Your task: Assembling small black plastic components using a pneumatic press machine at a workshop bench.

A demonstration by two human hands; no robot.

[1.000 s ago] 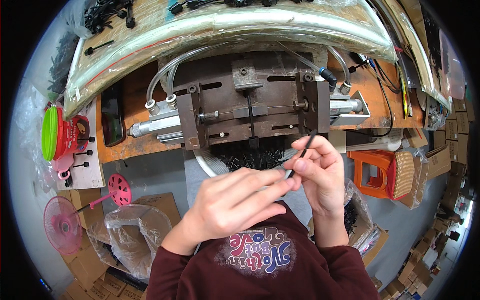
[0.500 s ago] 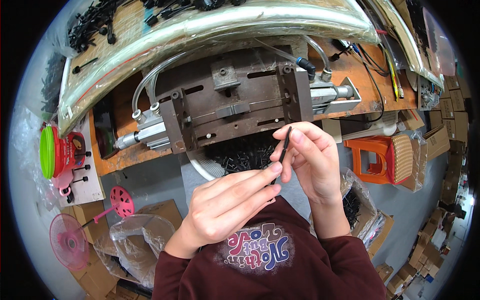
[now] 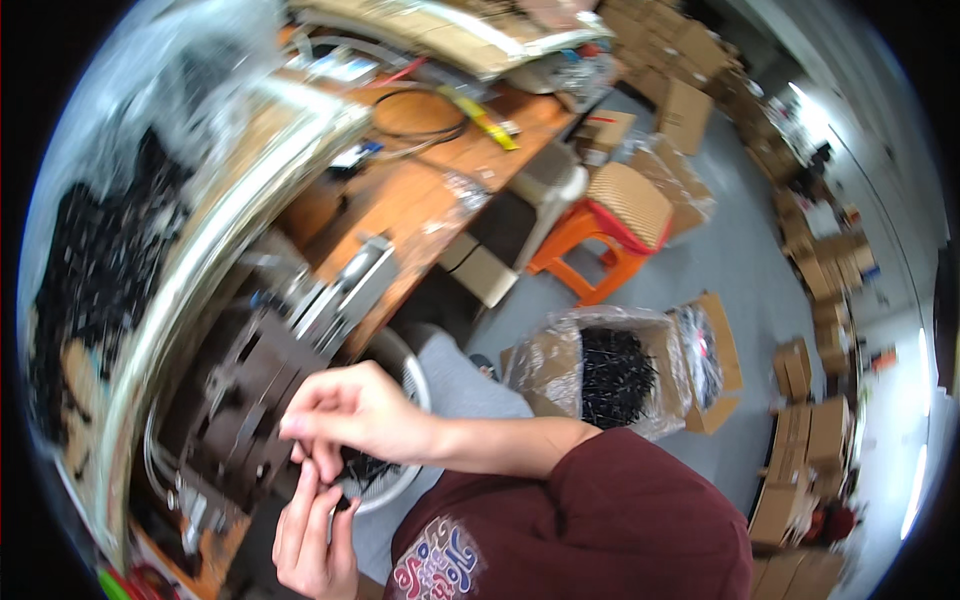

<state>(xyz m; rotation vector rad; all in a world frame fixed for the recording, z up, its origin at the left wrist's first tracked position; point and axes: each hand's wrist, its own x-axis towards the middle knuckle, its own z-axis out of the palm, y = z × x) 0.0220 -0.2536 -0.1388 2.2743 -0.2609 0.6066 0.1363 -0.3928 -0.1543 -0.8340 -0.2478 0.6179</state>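
My left hand is low in the view, its fingers closed round a thin black plastic rod. Only a short dark end of the rod shows beside the fingers; the rest is hidden or blurred. Just above it, my right hand has thumb and fingers drawn together, the tips meeting those of my left hand. Whatever sits in that pinch cannot be made out. Behind the hands stands a brown metal fixture with a silver cylinder. Below my right wrist, a white basket holds black parts.
A wooden bench carries cables and a padded shelf edge with a heap of black parts. To the right are an orange stool, a lined carton of black parts and stacked cartons.
The view has swung to the right, so the fixture now lies at the left and more floor and cartons show. Both hands stay close together, and less of the black rod is visible.
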